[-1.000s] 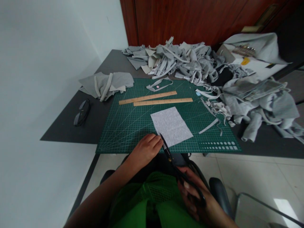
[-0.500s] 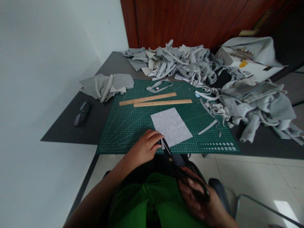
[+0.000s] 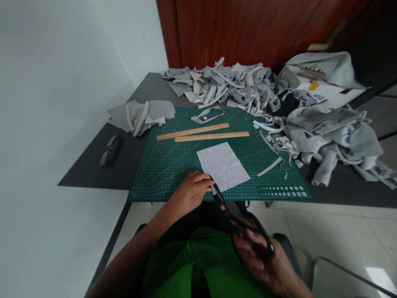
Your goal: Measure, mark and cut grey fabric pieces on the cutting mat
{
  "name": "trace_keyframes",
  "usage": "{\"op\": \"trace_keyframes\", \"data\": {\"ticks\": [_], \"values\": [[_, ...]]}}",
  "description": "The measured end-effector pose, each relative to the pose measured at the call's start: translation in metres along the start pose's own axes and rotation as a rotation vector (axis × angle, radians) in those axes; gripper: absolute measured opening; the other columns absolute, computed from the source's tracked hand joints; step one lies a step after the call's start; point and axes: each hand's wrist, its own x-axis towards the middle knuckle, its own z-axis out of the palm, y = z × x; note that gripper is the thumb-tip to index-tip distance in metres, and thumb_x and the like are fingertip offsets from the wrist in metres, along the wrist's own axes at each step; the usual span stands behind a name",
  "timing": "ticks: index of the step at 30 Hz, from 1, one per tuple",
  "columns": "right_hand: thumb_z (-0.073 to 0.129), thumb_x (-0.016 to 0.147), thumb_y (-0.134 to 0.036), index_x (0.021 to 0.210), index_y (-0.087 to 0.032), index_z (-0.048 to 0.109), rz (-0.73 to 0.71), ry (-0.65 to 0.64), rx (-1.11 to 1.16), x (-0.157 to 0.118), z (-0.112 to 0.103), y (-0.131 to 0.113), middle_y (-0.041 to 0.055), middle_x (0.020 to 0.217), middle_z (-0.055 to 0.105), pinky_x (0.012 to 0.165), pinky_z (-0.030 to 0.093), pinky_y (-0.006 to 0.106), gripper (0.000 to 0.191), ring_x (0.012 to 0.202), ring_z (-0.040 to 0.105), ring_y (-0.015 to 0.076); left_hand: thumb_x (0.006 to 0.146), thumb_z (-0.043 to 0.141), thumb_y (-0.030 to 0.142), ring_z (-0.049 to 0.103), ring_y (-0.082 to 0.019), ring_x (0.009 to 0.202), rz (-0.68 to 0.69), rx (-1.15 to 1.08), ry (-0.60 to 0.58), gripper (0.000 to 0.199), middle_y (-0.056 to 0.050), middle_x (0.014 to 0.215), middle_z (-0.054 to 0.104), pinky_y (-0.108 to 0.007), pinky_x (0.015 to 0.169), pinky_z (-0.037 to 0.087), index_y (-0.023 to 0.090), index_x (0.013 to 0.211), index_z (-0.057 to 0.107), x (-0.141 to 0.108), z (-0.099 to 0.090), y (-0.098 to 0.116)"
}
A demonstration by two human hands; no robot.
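A square of light grey fabric [image 3: 223, 165] lies tilted on the green cutting mat [image 3: 167, 174]. My left hand [image 3: 195, 188] is at its lower left edge, fingers pressed together on the fabric beside the blade tips. My right hand [image 3: 259, 256] grips the handles of large black scissors [image 3: 222, 207]. The blades point up and left, and their tips meet the fabric's lower left edge, close to my left fingertips. Two wooden rulers [image 3: 214, 135] rest on the mat beyond the fabric, crossing near their left ends.
Grey fabric scraps [image 3: 217, 82] are heaped along the back, with more fabric [image 3: 335, 128] at the right. A white box [image 3: 328, 93] stands at the back right. Glasses [image 3: 111, 151] and folded fabric [image 3: 142, 114] lie at the left. Narrow strips [image 3: 269, 167] lie on the mat.
The view has shifted slightly. My left fingers have moved a little over the blade tips, and the scissor handles look somewhat closer together. The fabric square stays in place.
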Motion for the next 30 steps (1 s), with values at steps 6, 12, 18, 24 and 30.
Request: {"op": "trace_keyframes", "data": {"ticks": [6, 12, 18, 24, 30], "values": [[0.087, 0.077, -0.052, 0.119, -0.026, 0.054, -0.045, 0.055, -0.065, 0.001, 0.002, 0.008, -0.0078, 0.072, 0.055, 0.030, 0.024, 0.012, 0.060, 0.040, 0.030, 0.0018, 0.100, 0.063, 0.012, 0.065, -0.017, 0.097, -0.016, -0.079, 0.054, 0.015, -0.004, 0.102, 0.073, -0.033, 0.089, 0.055, 0.019, 0.093, 0.075, 0.004, 0.001, -0.001], [0.084, 0.079, -0.052, 0.121, -0.025, 0.053, -0.033, 0.050, -0.057, 0.002, 0.001, 0.010, -0.0087, 0.071, 0.052, 0.030, 0.024, 0.013, 0.059, 0.040, 0.027, 0.0016, 0.094, 0.072, 0.012, 0.065, -0.020, 0.108, -0.028, -0.088, -0.020, 0.021, -0.006, 0.113, 0.071, -0.035, 0.096, 0.055, 0.019, 0.114, 0.071, 0.003, -0.005, 0.003], [0.086, 0.077, -0.053, 0.120, -0.025, 0.054, -0.041, 0.083, -0.059, 0.001, 0.004, 0.010, -0.0082, 0.071, 0.053, 0.030, 0.024, 0.013, 0.061, 0.040, 0.030, 0.0019, 0.083, 0.087, 0.025, 0.067, -0.021, 0.106, -0.039, -0.051, -0.052, 0.026, -0.005, 0.108, 0.074, -0.038, 0.097, 0.055, 0.020, 0.105, 0.074, 0.003, -0.005, 0.004], [0.088, 0.074, -0.054, 0.121, -0.026, 0.054, -0.064, 0.121, -0.098, 0.002, 0.004, 0.013, -0.0083, 0.071, 0.054, 0.030, 0.024, 0.013, 0.065, 0.039, 0.034, 0.0025, 0.098, 0.068, 0.018, 0.070, -0.018, 0.096, 0.015, -0.075, 0.018, 0.008, -0.005, 0.102, 0.075, -0.035, 0.090, 0.057, 0.019, 0.097, 0.076, -0.002, 0.004, 0.004], [0.085, 0.077, -0.057, 0.124, -0.025, 0.056, -0.106, 0.135, -0.213, 0.003, 0.010, 0.017, -0.0085, 0.071, 0.053, 0.032, 0.022, 0.015, 0.064, 0.040, 0.032, 0.0026, 0.098, 0.053, 0.004, 0.068, -0.019, 0.098, 0.040, 0.157, -0.003, 0.026, -0.006, 0.107, 0.075, -0.037, 0.092, 0.059, 0.019, 0.104, 0.073, -0.007, 0.001, 0.009]]}}
